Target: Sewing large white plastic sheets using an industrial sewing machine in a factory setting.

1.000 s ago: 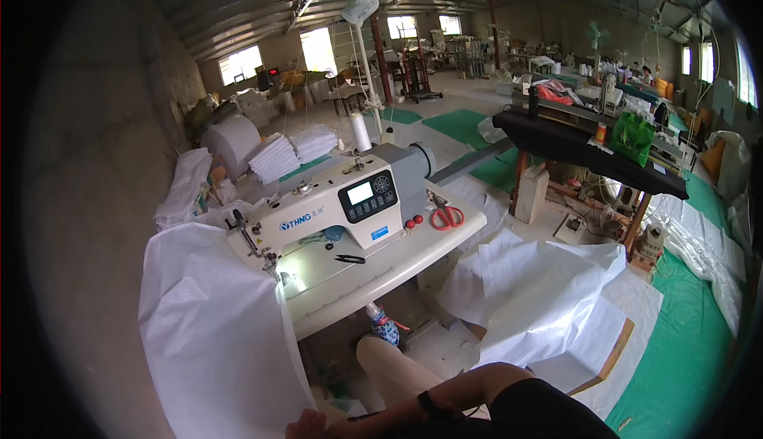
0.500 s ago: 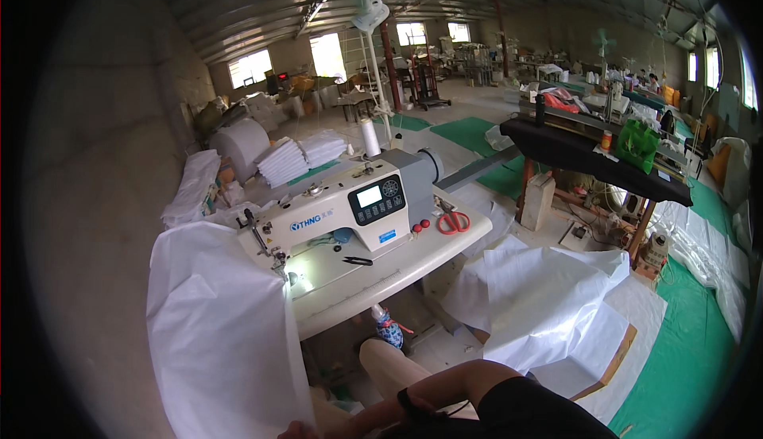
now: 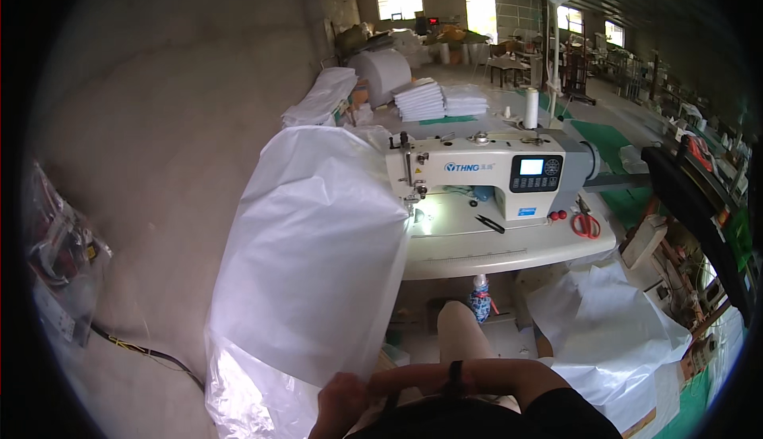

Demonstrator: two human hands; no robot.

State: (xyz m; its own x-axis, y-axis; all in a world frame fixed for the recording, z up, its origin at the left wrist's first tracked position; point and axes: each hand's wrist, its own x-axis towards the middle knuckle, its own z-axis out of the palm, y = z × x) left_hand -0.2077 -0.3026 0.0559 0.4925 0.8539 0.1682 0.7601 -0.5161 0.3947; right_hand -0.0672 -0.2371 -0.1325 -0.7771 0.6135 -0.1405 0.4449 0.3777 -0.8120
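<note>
One curled hand (image 3: 342, 398) shows at the lower right edge of the white sheet (image 3: 318, 224), seemingly pinching it, though its fingertips are hidden; whether it is left or right I cannot tell, and the other hand is not distinct; the sheet hangs past the left edge of the bench (image 3: 469, 260), its upper right side reaching the lit end of the sewing machine (image 3: 477, 161); black snips (image 3: 490, 224) lie mid-bench, red scissors (image 3: 586, 220) near its right end; the step looks like aligning the sheet; the next move seems to call for even, gentle tension.
</note>
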